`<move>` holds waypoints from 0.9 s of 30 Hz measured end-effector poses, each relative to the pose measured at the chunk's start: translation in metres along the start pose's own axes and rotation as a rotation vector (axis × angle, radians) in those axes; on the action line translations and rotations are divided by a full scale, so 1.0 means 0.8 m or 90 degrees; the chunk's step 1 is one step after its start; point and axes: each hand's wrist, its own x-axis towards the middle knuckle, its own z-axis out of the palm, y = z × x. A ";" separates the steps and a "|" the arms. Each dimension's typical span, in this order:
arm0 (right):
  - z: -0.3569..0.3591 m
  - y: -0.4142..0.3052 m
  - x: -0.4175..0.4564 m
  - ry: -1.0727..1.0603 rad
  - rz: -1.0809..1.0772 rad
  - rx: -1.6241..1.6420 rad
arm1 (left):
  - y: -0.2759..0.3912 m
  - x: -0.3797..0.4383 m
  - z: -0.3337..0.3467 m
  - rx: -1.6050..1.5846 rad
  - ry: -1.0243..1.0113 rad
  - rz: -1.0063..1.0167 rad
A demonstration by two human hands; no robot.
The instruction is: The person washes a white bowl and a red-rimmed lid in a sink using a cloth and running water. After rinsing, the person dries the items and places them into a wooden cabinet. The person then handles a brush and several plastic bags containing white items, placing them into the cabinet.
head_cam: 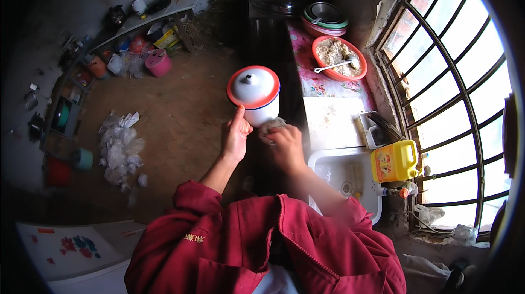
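Observation:
A white enamel lidded pot (pixel 264 114) is held up in front of me. Its domed lid (pixel 256 84) has a red-orange rim and a dark-tipped knob. My left hand (pixel 235 140) grips the near left side of the pot, thumb up by the lid's rim; a handle inside that fist cannot be made out. A crumpled greyish rag (pixel 271 128) is bunched in my right hand (pixel 288 146), against or very near the lower right of the pot. The pot's underside is hidden.
To the right is a white sink (pixel 328 167), with a yellow jug (pixel 393 162) and a tap (pixel 404 192) beside it. Beyond, an orange basin (pixel 361 68) of pale food holds a ladle. Barred windows line the right wall. Plastic bags (pixel 121 150) lie on the floor at left.

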 end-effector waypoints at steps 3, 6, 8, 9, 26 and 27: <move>0.003 0.064 -0.032 0.087 0.365 0.444 | 0.038 -0.016 0.019 -0.007 -0.022 -0.014; -0.044 0.026 0.035 0.170 0.325 0.717 | 0.071 -0.039 0.023 0.080 -0.018 -0.073; -0.055 0.003 0.082 0.107 0.243 0.725 | 0.077 -0.054 0.025 0.072 -0.064 -0.075; -0.054 -0.012 0.107 0.104 0.214 0.763 | 0.080 -0.061 0.023 0.070 -0.083 -0.072; 0.104 -0.107 0.129 -0.270 0.548 1.494 | 0.210 -0.091 -0.051 0.283 -0.150 0.031; 0.110 -0.110 0.126 -0.231 0.558 1.461 | 0.220 -0.095 -0.052 0.334 -0.102 0.027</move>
